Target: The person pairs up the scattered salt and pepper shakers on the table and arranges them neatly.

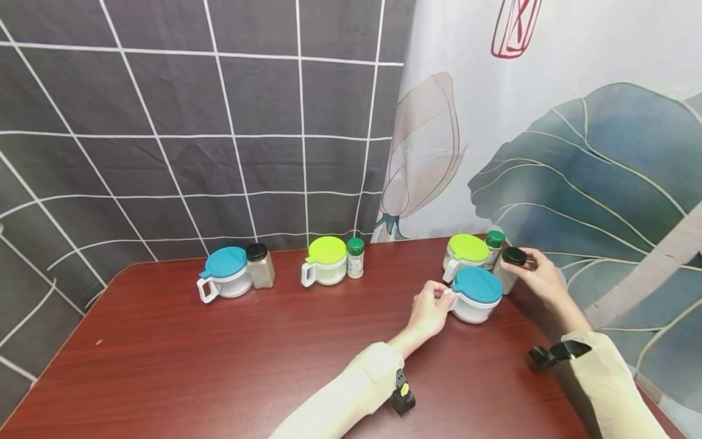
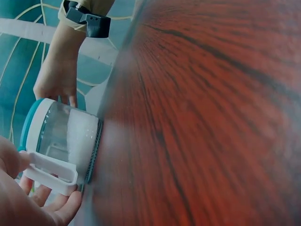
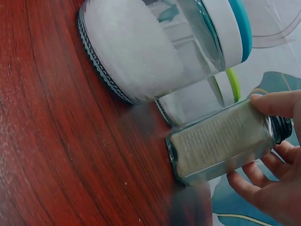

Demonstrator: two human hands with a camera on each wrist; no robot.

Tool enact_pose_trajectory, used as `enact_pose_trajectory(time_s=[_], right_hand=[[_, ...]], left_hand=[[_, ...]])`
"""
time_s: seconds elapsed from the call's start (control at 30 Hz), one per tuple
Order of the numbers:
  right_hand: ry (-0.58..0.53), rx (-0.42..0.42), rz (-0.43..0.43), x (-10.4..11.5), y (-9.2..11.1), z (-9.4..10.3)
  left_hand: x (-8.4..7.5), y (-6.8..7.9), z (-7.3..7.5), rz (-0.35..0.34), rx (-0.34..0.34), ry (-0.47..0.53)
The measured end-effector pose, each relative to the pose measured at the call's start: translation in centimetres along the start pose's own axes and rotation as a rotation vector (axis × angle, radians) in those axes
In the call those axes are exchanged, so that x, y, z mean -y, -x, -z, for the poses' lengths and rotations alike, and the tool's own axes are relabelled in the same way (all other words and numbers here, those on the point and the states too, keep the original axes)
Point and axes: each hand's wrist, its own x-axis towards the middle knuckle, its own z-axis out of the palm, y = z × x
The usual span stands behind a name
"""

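By its white handle my left hand (image 1: 429, 311) holds a glass seasoning jar with a blue lid (image 1: 478, 285). White grains partly fill that jar (image 2: 82, 136) in the left wrist view, where thumb and fingers sit about the handle (image 2: 51, 172). My right hand (image 1: 540, 277) grips a square glass spice bottle (image 3: 221, 141) with a black cap (image 1: 514, 255) and a pale powder inside. In the right wrist view the bottle's base is at the tabletop, beside the blue-lidded jar. Right behind them stand a green-lidded seasoning jar (image 1: 468, 249) and a small green-capped bottle (image 1: 494, 241).
Farther left along the back of the red-brown table (image 1: 219, 366) stand another green-lidded jar (image 1: 327, 259) with a green-capped bottle (image 1: 355, 259), and a blue-lidded jar (image 1: 225, 271) beside a black-capped bottle (image 1: 260, 266). A grey gridded cloth (image 1: 258, 103) hangs behind.
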Motion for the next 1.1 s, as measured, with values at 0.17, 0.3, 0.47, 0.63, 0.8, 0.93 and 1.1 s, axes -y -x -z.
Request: enact_pose_trajectory(time_s=[0.17,0.3,0.47,0.63,0.8,0.93,1.1], right_hand=[[-0.013,0.004,0.002,-0.1,0.01,-0.06],[0.017,0.009,0.004,-0.32,0.14,-0.09],[0.043,-0.001,0.011,-0.67,0.46,-0.01],[0.042,-0.01,-0.002,-0.65,0.66,-0.04],[0.049,-0.013,-0.015,-0.56,0.74,-0.1],[0.059,-0.016,-0.023,-0.46,0.82,-0.09],[0.069,-0.035,-0.022,-0.29,0.84,-0.1]], left_hand=[[0.04,-0.28,0.22,-0.03,-0.013,0.011],[0.0,-0.42,0.32,-0.025,-0.034,0.003],[-0.11,-0.43,0.15,-0.029,-0.031,0.038],[-0.1,-0.32,0.07,-0.017,-0.04,0.06],[0.12,-0.32,0.01,-0.019,-0.048,0.062],[0.15,-0.3,-0.02,-0.022,-0.047,0.042],[-0.01,-0.32,-0.04,-0.015,-0.048,-0.006]])
